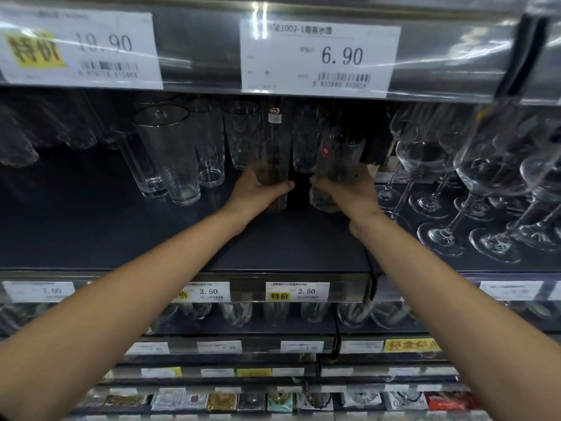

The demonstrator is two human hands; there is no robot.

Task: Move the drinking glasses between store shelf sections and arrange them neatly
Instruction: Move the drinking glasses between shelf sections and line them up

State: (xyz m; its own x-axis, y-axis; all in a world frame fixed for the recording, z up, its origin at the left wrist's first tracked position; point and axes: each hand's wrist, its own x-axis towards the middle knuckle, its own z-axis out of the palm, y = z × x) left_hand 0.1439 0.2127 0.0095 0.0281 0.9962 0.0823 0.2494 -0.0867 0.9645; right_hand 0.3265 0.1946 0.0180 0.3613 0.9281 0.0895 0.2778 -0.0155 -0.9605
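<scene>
Dark matte shelf board (288,238): flat, smooth, the largest surface; it carries all stock listed.

Clear stemmed wine glasses (425,159): crowded group at three o'clock of the hands; round bowls, thin stems, wide feet. Fragile, and just beside the right forearm.

Tall clear tapered tumblers (170,153): loose cluster at nine to ten o'clock, with more rows behind at twelve o'clock; thick bases, slick walls.

White paper price label (318,56): printed 6.90, behind a glossy strip at twelve o'clock.

Tall narrow straight-sided clear glass (276,141): upright, centre of the shelf. The left hand (258,192) is wrapped round its lower half, thumb across the front.

Shorter clear patterned tumbler (340,153): just beside it at three o'clock, leaning slightly, with a red sticker (324,151). The right hand (349,192) is clamped low on it.

Whether either base rests on the board cannot be told.

Handling note, as a judgement: these are the task's glasses, mid-transfer or being aligned. Keep both vertical and apart so the walls do not knock together. Set each base down flat in line with the rear row, and keep the right elbow away from the stems.
</scene>
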